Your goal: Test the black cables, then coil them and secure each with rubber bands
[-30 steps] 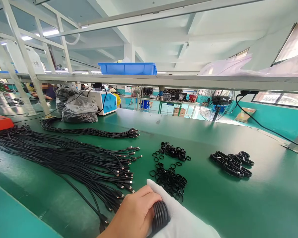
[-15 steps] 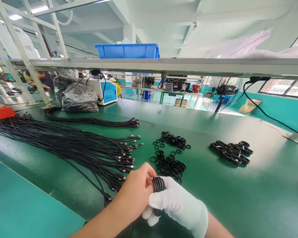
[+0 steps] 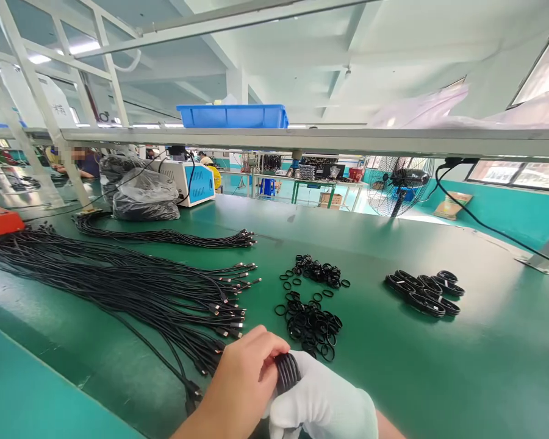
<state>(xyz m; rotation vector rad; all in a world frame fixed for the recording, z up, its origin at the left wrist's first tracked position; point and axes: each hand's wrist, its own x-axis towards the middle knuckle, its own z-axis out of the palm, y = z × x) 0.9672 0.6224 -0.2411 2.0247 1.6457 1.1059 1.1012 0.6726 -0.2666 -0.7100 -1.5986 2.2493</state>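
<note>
Between my two hands is a coiled black cable (image 3: 287, 372), its loops pressed side by side. My left hand (image 3: 244, 381), bare, closes its thumb and fingers on the coil's left side. My right hand (image 3: 324, 396), in a white glove, wraps the coil from the right; the lower part of the coil is hidden. Just beyond my hands lie two piles of small black rings (image 3: 312, 323). To the left, many straight black cables (image 3: 132, 280) lie with their plugs toward the middle.
Several finished-looking cable coils (image 3: 423, 292) lie at the right of the green table (image 3: 485, 341). A shelf (image 3: 348, 139) crosses above, bearing a blue bin (image 3: 233, 116). Plastic bags (image 3: 144, 192) and a white-blue machine (image 3: 194, 180) stand at the back left. A person (image 3: 85, 161) sits far left.
The view has tilted up a little, so the table sits lower in it. My hands have moved slightly down and left in view, both still on the coiled cable.
</note>
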